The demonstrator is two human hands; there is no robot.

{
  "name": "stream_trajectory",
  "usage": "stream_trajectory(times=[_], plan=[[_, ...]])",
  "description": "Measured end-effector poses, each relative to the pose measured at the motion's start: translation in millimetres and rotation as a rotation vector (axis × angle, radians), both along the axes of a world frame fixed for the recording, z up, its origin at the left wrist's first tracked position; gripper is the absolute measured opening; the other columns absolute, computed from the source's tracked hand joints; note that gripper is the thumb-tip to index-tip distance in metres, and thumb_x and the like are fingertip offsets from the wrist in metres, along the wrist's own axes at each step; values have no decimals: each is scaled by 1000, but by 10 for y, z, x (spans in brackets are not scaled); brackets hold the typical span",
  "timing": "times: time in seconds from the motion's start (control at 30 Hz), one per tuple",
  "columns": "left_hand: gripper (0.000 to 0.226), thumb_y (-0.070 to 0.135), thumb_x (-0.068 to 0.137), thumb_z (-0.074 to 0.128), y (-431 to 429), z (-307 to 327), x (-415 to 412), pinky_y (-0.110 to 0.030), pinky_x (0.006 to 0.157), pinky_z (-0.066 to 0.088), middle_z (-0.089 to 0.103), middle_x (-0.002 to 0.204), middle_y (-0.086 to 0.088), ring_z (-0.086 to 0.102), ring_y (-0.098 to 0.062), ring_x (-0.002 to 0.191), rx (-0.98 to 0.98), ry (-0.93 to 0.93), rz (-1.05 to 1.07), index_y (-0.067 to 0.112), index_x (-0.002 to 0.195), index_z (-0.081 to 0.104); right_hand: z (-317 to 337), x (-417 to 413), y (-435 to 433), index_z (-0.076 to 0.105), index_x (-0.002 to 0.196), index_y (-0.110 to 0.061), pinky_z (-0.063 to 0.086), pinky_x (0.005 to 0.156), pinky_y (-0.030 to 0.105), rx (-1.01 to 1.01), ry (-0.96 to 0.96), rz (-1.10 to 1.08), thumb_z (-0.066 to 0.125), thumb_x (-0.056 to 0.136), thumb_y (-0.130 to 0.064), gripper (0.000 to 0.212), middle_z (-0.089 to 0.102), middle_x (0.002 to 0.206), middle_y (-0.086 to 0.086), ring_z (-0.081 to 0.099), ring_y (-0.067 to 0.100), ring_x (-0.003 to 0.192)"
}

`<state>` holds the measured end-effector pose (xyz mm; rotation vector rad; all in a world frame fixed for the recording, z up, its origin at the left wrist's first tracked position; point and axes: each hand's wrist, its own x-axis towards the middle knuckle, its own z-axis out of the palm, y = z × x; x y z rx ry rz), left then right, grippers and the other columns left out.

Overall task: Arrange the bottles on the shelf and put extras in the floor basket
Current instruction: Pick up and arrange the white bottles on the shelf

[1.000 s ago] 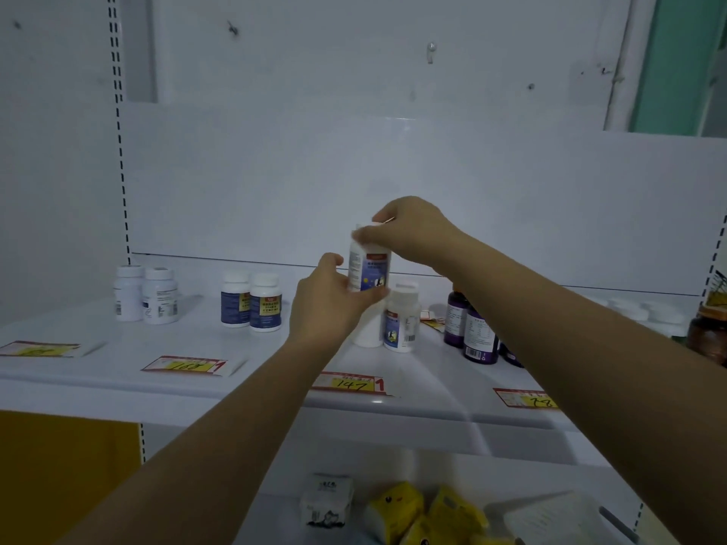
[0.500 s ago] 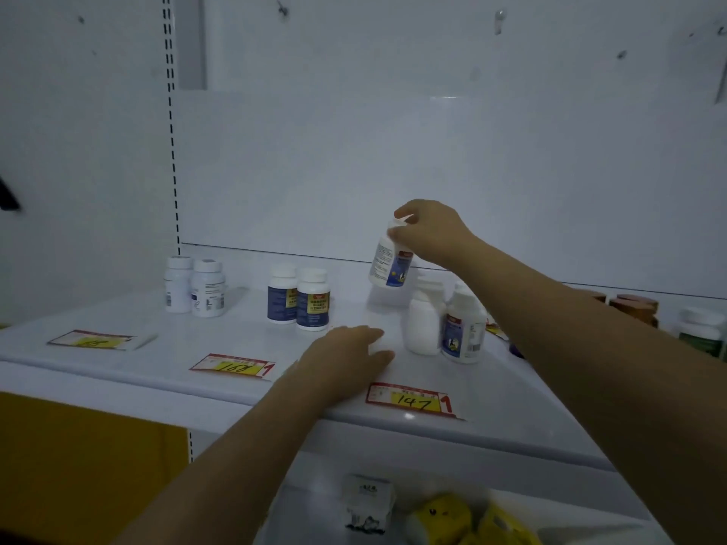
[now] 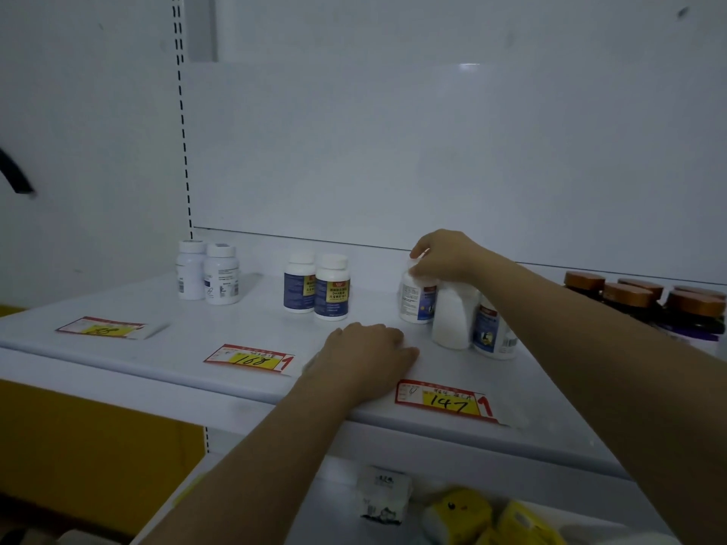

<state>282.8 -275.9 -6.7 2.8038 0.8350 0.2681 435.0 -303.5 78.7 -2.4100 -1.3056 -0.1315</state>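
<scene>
**White bottle to be seated beside its two mates**

White-capped, the bottle [image 3: 415,300] is pinched by its cap from above in the right grip [image 3: 444,255]. Its base is at or just off the shelf [image 3: 196,332], far left of a plain bottle [image 3: 452,320] and close against it. A third bottle [image 3: 489,332] stands just right of that. The left grip [image 3: 369,356] lies flat and released on the shelf, near the 147 tag [image 3: 444,401]. The base should be felt to sit flat before the cap is let go, as a bottle held by the cap could tip into its neighbours. Its label, seemingly part-turned, is best faced near, as on the blue pair [image 3: 332,289] further left.
</scene>
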Motion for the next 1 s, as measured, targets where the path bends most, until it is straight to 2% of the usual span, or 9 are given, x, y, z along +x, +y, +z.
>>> stream_trajectory(times=[0.1,0.2,0.3,0.37,0.47,0.53,0.63,0.77,1.0], plan=[[50,49,98,29,-3,-10,2,-39,105,32,48,140,-4,43,-23,126,5,0,-1,20,135,47,57,0,-24,67,113,-12,45,99,43,-40,-16,9,62,84,-19,29,61,121,6,54,24,113],[50,49,98,29,-3,-9,1,-39,106,31,47,140,-4,42,-23,128,9,7,-6,20,136,46,83,2,-48,64,121,-19,37,106,44,-105,-51,20,63,86,-28,35,55,131,2,47,22,121],[51,49,98,28,2,-9,2,-39,107,29,46,142,-3,40,-22,130,9,13,-11,21,137,45,117,-15,-73,47,140,-15,26,111,35,-149,-58,44,48,97,-35,47,40,148,3,34,23,137],[51,49,98,27,7,-14,2,-39,107,29,45,142,-3,40,-22,130,12,15,-13,21,137,45,202,-12,-107,45,141,-9,24,110,31,-119,-66,15,38,102,-29,44,39,150,6,33,23,138],[51,49,98,27,8,-11,3,-39,107,29,44,143,-2,39,-22,131,15,21,-13,21,137,44,366,99,-183,54,132,-6,43,89,30,-115,-21,-48,46,98,-18,37,52,138,11,49,27,124],[51,50,98,27,1,-7,-1,-39,108,28,43,145,-2,38,-22,132,13,22,-12,22,138,43,400,159,-235,57,128,-11,46,73,26,-213,90,-49,55,94,-21,35,58,129,7,58,23,107],[51,50,99,27,-5,0,-6,-39,109,27,43,145,-1,37,-21,133,2,27,-11,22,139,42,369,197,-247,59,125,-16,44,85,33,-327,103,-76,59,92,-28,35,59,124,4,61,19,94],[52,50,98,28,-10,6,-13,-40,110,27,42,145,-1,36,-21,133,-1,24,-13,23,140,41,330,219,-199,63,120,-12,45,79,31,-339,26,-62,56,93,-22,30,64,114,6,60,19,88],[51,49,98,29,-14,5,-16,-40,110,27,43,145,-2,37,-22,133,-17,11,-5,22,139,42,647,87,-369,62,123,-11,35,90,24,-82,-258,-14,63,90,-27,36,55,132,7,48,24,121]])
